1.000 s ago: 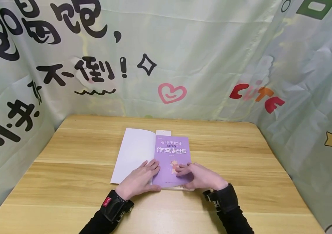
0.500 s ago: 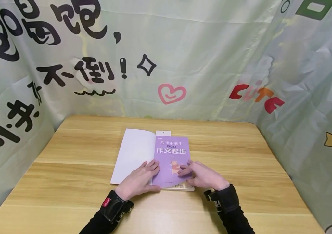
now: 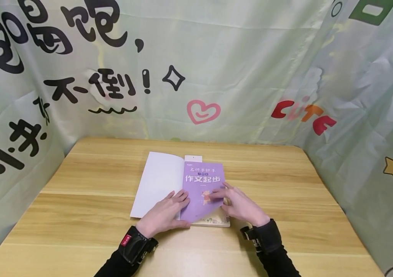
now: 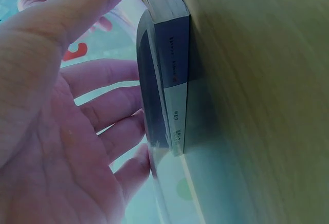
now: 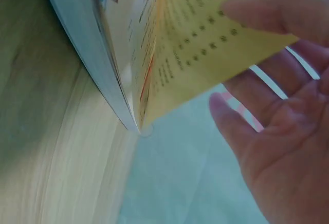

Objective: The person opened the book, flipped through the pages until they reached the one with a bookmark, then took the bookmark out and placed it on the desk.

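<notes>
A book lies open on the table, its white left side (image 3: pixel 156 181) folded flat to the left. On the right is a purple title page (image 3: pixel 200 192) with white lettering and a small cartoon figure. My left hand (image 3: pixel 164 212) rests along the fold, fingers extended over the book; the left wrist view shows the dark and pale spine (image 4: pixel 174 54). My right hand (image 3: pixel 241 204) pinches the purple page's right edge, thumb on its yellow printed underside (image 5: pixel 190 70). The page's lower corner is lifted, baring a cream page (image 3: pixel 217 218) with printed drawings beneath.
A white tab (image 3: pixel 193 158) sticks out past the top of the book. The wooden table (image 3: pixel 79 200) extends around it. Printed fabric (image 3: pixel 252 57) with lettering, a heart and a star hangs behind and at both sides.
My right hand has moved slightly up along the page's right edge. The purple page's lower right corner has risen, showing more of the page beneath. The left hand stays in place.
</notes>
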A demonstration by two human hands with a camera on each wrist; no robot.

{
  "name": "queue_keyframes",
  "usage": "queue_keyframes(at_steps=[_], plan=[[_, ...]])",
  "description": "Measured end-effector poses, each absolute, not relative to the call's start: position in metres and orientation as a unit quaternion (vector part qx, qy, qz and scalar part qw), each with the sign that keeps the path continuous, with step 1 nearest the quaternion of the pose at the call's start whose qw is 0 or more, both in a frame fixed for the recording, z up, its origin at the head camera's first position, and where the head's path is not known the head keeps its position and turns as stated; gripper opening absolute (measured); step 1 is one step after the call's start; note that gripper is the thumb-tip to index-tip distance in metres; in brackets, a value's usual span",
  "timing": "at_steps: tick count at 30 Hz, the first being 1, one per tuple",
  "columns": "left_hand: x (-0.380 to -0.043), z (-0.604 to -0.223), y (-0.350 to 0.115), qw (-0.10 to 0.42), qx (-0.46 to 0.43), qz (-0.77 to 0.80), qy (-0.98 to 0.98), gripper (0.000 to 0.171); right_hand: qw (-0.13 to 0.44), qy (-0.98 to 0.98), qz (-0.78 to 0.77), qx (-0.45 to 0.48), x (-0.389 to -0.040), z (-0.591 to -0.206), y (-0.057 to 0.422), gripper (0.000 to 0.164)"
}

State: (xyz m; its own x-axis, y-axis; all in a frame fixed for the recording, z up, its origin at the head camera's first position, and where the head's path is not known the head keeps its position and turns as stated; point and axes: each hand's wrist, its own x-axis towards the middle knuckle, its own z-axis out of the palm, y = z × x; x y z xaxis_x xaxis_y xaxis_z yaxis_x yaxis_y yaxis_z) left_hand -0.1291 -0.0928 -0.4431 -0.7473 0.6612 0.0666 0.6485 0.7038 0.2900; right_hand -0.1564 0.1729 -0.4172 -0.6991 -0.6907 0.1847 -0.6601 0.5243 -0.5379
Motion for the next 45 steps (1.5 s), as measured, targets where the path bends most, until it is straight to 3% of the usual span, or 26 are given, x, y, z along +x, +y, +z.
queue_keyframes(at_steps=[8, 20, 27, 37, 45], plan=[[-0.129, -0.443, -0.092, 0.021, 0.352, 0.136, 0.926, 0.082, -0.070, 0.868, -0.296, -0.394, -0.157, -0.420, 0.167, 0.042], [-0.129, -0.440, -0.087, -0.037, 0.364, 0.129, 0.922, 0.074, -0.235, 0.849, -0.307, -0.361, -0.160, -0.427, 0.156, 0.043], [-0.129, -0.440, -0.088, -0.060, 0.367, 0.146, 0.917, 0.070, -0.286, 0.841, -0.327, -0.323, -0.158, -0.429, 0.146, 0.046], [-0.127, -0.437, -0.082, -0.098, 0.380, 0.191, 0.900, 0.064, -0.272, 0.833, -0.387, -0.288, -0.156, -0.431, 0.142, 0.054], [-0.129, -0.434, -0.080, -0.160, 0.376, 0.209, 0.889, 0.067, -0.115, 0.765, -0.575, -0.266, -0.144, -0.405, 0.129, 0.049]])
